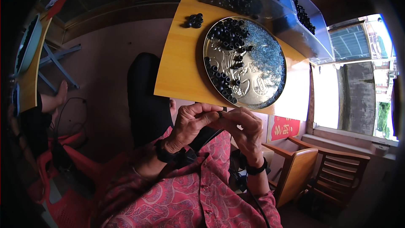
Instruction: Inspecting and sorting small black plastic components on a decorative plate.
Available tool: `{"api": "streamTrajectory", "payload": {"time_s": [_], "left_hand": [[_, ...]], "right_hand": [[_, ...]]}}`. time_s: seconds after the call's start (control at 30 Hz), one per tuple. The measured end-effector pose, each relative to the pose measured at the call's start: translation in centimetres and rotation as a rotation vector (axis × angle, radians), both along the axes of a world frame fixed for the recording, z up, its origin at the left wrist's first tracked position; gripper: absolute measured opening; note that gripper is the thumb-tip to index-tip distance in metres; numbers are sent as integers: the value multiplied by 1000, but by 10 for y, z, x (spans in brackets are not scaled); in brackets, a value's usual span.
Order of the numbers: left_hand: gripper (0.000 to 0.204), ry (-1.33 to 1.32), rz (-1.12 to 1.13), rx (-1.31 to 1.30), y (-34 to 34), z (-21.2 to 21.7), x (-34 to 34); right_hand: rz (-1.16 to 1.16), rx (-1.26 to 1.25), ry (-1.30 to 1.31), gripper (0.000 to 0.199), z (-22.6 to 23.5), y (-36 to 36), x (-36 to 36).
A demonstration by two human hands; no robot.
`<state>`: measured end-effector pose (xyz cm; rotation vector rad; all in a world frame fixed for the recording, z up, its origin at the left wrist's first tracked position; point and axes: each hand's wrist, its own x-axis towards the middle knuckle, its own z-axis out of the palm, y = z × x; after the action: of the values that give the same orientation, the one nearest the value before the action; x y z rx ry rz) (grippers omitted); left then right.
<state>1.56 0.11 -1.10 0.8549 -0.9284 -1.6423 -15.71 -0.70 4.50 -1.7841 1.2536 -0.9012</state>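
Note:
My left hand [192, 122] and my right hand [244, 127] meet just off the near edge of the table. Thumb and fingers of both are pinched together at one spot; a small dark bit shows there, but the fingers hide most of it. Beyond them lies a round, shiny metal tray [253, 85] with an embossed pattern. Short black tube-like pieces [230, 34] fill its far left part, and more black pieces [221, 80] lie along its near left rim. Tiny bluish bits [268, 48] are spread over its right side.
A small heap of black pieces [194, 20] sits on the yellow table [177, 65]. Clear plastic bins [312, 42] with black parts stand behind the tray. Wooden chairs [297, 169] are at right, near a bright window. Another person's bare leg [59, 95] shows at left beside a red chair [71, 181].

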Motion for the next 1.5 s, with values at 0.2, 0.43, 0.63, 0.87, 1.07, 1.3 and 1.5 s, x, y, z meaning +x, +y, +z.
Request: {"api": "streamTrajectory", "payload": {"time_s": [0.2,0.43,0.63,0.87,1.07,1.3,1.5], "left_hand": [[21,134,-12,143,4,0,-3],[26,-1,-23,132,5,9,0],[29,6,33,184,5,30,-5],[32,-46,-73,174,3,14,-1],[27,11,-73,181,3,8,4],[22,409,-56,253,1,13,11],[24,533,-43,282,1,10,16]], "right_hand": [[11,-133,118,19,-2,0,4],[86,-183,123,23,-2,0,5],[30,-153,122,21,-11,5,5],[18,-122,143,19,-16,8,6],[5,12,-102,17,-7,10,3],[-279,181,-391,14,-23,21,9],[-262,248,-511,13,-18,19,20]]}}
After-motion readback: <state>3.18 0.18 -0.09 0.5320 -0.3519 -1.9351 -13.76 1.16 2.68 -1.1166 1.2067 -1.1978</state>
